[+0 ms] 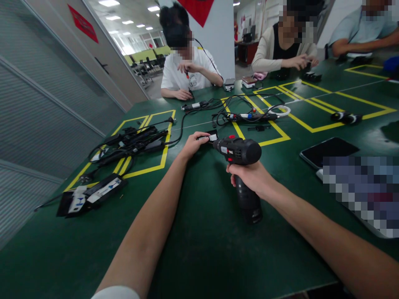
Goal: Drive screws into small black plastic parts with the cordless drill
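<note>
My right hand (249, 176) is wrapped round the handle of a black cordless drill (238, 150) with red details. The drill lies level, its chuck pointing away and to the left, its battery base hanging low over the table. At the chuck's end is a small black part with a white patch (213, 137), resting on the green table (199, 257). My left hand (193, 145) has its fingers closed on the left side of this part. The drill hides part of it, and I cannot tell whether the bit touches it.
Black cables and tool parts (140, 143) lie at the left, with a black casing with white pieces (102, 191) nearer. Corded tools (249, 117) lie beyond the drill. A phone (330, 151) is at the right beside a blurred-out object. Other people sit across the table.
</note>
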Action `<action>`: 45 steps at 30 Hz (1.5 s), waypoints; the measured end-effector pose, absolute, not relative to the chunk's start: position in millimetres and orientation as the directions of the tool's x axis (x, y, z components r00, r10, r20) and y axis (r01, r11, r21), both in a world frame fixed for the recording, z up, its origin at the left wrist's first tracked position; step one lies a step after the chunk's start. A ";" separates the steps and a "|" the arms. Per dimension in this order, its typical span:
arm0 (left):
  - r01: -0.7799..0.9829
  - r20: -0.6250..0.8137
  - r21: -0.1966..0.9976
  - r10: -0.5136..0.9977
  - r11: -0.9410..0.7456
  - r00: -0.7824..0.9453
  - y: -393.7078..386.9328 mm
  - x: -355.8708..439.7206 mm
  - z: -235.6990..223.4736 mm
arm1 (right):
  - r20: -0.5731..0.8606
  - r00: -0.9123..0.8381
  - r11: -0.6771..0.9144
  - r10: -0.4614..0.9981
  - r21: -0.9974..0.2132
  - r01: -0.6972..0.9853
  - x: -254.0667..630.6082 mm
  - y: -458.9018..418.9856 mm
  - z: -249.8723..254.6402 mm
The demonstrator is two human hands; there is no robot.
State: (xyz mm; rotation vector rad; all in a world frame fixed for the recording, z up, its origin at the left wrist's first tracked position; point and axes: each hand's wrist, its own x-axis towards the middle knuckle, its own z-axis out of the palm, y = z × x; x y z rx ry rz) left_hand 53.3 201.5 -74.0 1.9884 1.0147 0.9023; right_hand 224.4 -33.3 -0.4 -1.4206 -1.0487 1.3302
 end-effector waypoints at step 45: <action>0.413 0.281 0.763 0.831 -0.497 0.480 201.7 52.4 -73.0 | -0.174 0.070 -0.173 0.982 -0.985 -0.009 224.3 -32.9 -6.7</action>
